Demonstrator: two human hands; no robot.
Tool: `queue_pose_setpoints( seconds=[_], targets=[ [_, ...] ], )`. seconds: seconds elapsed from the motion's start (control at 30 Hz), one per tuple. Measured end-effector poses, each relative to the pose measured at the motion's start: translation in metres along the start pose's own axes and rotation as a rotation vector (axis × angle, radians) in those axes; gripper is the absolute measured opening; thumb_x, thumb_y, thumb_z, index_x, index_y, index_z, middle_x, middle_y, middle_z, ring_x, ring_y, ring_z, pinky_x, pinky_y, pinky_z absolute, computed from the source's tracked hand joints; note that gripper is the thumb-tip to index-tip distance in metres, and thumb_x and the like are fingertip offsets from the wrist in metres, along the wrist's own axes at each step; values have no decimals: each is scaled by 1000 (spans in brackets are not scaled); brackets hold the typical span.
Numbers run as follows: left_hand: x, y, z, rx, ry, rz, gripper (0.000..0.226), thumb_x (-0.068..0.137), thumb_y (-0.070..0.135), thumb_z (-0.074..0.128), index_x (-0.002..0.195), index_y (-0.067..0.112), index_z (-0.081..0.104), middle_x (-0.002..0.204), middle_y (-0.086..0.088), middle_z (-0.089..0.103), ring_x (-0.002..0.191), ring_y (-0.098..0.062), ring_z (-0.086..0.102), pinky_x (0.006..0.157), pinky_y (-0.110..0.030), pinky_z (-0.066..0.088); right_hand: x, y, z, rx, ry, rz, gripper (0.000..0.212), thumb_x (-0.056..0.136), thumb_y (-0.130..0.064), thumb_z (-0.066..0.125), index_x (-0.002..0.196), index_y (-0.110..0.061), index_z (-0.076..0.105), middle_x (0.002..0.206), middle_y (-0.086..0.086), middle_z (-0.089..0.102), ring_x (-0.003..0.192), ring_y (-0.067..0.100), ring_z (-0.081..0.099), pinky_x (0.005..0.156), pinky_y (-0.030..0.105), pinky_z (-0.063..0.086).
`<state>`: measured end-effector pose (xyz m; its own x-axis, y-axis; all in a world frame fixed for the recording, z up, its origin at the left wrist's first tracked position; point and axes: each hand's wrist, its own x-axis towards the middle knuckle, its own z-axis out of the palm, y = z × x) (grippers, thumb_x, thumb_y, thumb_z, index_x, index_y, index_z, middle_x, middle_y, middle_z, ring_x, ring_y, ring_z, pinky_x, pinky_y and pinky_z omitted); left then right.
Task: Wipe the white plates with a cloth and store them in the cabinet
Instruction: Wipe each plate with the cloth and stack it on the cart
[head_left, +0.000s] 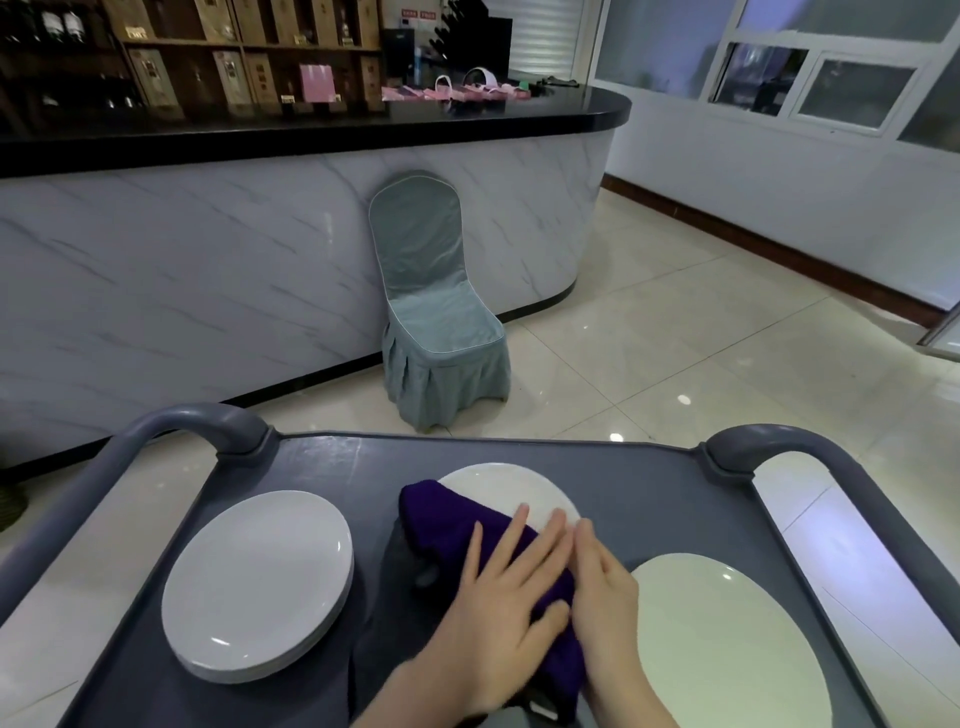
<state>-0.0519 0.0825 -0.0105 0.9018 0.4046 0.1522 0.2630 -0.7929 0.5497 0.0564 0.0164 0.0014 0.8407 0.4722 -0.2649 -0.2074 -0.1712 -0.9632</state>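
At lower centre of the frame, a dark purple terry cloth (441, 514) lies folded across the near-left part of a round white ceramic plate (514, 486), which sits flat on the grey plastic service cart (649, 499). The left hand (493, 623) presses flat on the cloth with fingers straight and spread, fingertips reaching the bare rim. The right hand (608, 597) lies just beside it along the cloth's right edge, fingers straight and together, gripping nothing that can be seen. Both are slightly blurred.

The step in hand appears to be wiping this middle plate. To do it well, the cloth should probably be swept over the exposed far and right parts of the plate, with even downward pressure. One hand would better steady the rim so the plate does not skate on the smooth tray. The cloth's loose left end hangs off the plate and could drag.

Left of it stands a stack of round white plates (257, 582); at lower right rests a large oval white plate (727, 654), close to the right wrist. Beyond the cart, at centre frame, a chair in a grey-green fabric cover (436, 322) stands against a marble-fronted bar (208, 260). No cabinet can be picked out with certainty.
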Motion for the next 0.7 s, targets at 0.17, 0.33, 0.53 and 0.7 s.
queue_pose_setpoints(
  seconds=[0.17,0.33,0.53,0.7],
  targets=[
    [19,-25,-24,-2,31,91,57,105,35,36,155,36,9,161,23,-8,148,0,-13,120,-31,-9,1,-5,0,11,-63,1,35,98,-36,57,73,-22,76,69,-5,72,64,7,63,66,28,51],
    [11,-38,-35,100,352,85,52,92,42,60,137,18,55,146,-4,45,134,-16,41,112,-23,30,3,-9,-9,25,-57,6,38,98,-33,57,72,-9,71,66,6,66,58,11,58,58,26,50],
    [-19,-37,-6,164,509,-113,17,75,23,79,83,21,64,90,11,57,79,-12,56,72,-26,48,8,-7,-13,58,55,47,47,100,-33,55,69,1,45,61,8,37,49,16,35,54,33,38],
    [-9,-36,1,95,336,-287,61,88,30,65,144,18,44,159,3,24,147,-19,22,119,-45,21,6,-4,-9,87,31,58,41,100,-32,56,72,-4,66,57,-3,67,61,14,66,61,25,51]
  ],
)
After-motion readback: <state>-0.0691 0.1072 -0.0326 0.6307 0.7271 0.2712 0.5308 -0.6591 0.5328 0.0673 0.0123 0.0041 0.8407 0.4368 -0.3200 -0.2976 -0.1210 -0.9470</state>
